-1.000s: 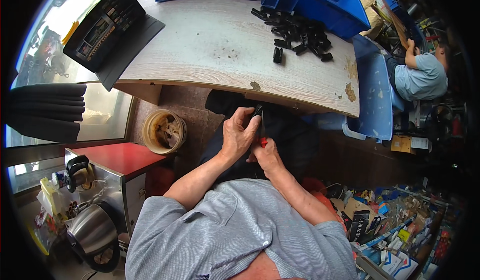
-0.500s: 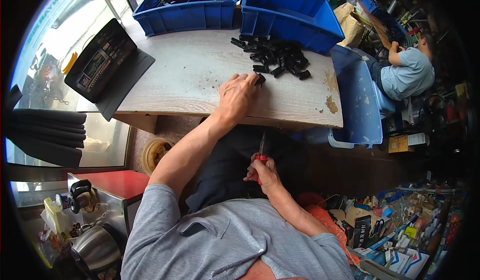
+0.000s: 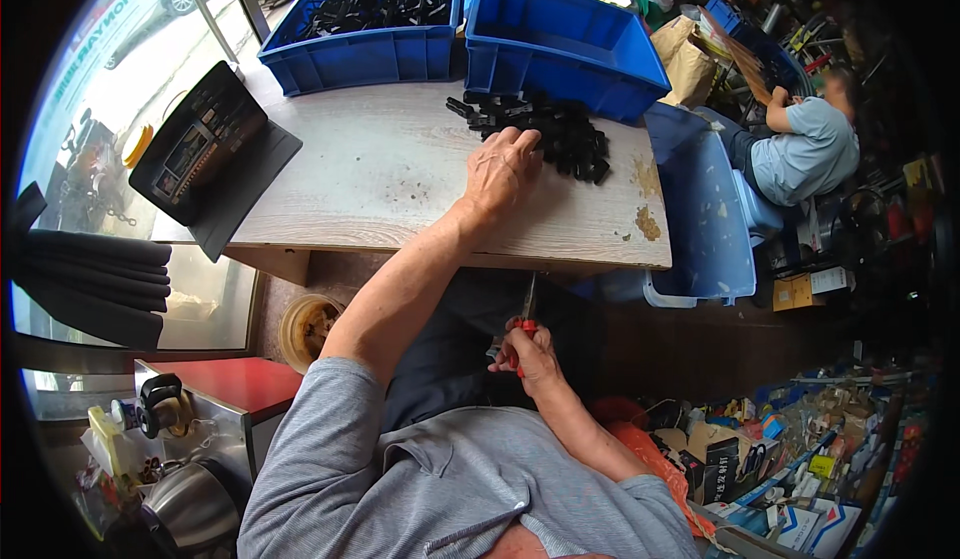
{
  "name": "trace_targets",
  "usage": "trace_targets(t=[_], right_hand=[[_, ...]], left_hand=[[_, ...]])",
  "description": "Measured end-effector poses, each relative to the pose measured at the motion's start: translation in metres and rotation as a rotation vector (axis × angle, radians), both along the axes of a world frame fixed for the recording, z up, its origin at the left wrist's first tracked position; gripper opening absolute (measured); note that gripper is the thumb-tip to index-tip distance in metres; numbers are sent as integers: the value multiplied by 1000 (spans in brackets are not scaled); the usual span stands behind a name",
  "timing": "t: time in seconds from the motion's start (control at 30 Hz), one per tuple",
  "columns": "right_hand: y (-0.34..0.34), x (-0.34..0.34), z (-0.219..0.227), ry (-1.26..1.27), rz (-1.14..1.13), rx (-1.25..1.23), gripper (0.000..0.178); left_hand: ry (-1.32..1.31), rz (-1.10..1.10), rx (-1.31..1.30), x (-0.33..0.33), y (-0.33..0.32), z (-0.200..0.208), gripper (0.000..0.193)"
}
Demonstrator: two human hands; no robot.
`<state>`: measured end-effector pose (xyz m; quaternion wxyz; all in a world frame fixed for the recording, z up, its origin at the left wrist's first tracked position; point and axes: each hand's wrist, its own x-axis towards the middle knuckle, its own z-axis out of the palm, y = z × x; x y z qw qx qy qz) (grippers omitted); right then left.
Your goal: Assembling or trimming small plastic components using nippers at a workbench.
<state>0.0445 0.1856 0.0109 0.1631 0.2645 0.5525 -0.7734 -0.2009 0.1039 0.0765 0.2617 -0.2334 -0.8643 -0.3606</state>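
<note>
A heap of small black plastic parts (image 3: 570, 139) lies on the whitish wood-grain table (image 3: 370, 189). At the heap's near left edge, my left hand (image 3: 503, 171) is bent over with its fingers curled together around a black plastic part, mostly hidden by the fingers. My right hand (image 3: 530, 356) is below the table's near edge, over my lap. It is closed around red-handled scissors (image 3: 527, 327), whose metal blades point forward toward the table.
Behind the heap stand a blue crate (image 3: 360, 59) full of black parts and another blue crate (image 3: 570, 64). A tablet (image 3: 205, 149) leans at the table's left. A large blue tub (image 3: 700, 209) adjoins the right end; beyond it sits another person (image 3: 805, 149).
My left hand has moved right, from the bare table beside the heap to the heap's edge. The right hand keeps hold of the scissors in nearly the same place. The view has shifted slightly.
</note>
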Motion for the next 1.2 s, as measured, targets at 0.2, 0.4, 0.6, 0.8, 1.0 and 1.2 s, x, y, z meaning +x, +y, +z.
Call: trace_targets(t=[0.2,0.4,0.6,0.8,1.0,1.2], right_hand=[[9,-12,13,60,-30,-65,19],[6,-30,36,204,132,-53,34],[-10,-49,66,224,246,-13,26],[-27,-71,79,242,347,69,28],[-40,-100,106,287,378,6,14],[-50,-142,115,360,378,-33,15]], left_hand=[[-300,-296,379,80,-15,5,34],[-509,-352,156,147,-35,8,63],[-645,-316,545,141,-54,-1,48],[-596,-351,597,120,-82,16,41],[-215,-10,424,77,-144,25,30],[-298,219,352,48,-192,8,25]])
